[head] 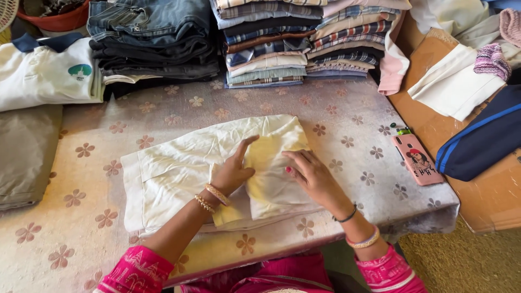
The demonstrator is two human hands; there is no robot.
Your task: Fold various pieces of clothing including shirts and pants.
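At nine o'clock of the view, a folded olive-grey cloth lies at the tabletop edge, with a white polo shirt with a dark collar above it at ten o'clock. A stack of folded jeans sits at eleven o'clock, and two stacks of folded checked shirts at twelve to one o'clock.

The cream garment lies partly folded at the centre of the flower-patterned tabletop cover, just in front of the person. The left hand, wearing gold bangles, rests flat on the garment's upper fold, fingers spread apart, gripping nothing. The right hand, just beside it at three o'clock, also presses flat on the fold with fingers extended; its grip is likewise open and closes on nothing.

Further right, a pink phone lies near the tabletop's right edge at three o'clock, with a small green lighter just above it. A navy bag rests on brown cardboard beyond.

Risk assessment: the garment's near edge lies close to the tabletop's front edge, so a firm smoothing stroke toward six o'clock could drag it over. Visible creases may be pressed in if the layers shift under the palms. A rightward sweep of cloth could nudge the phone off the edge.
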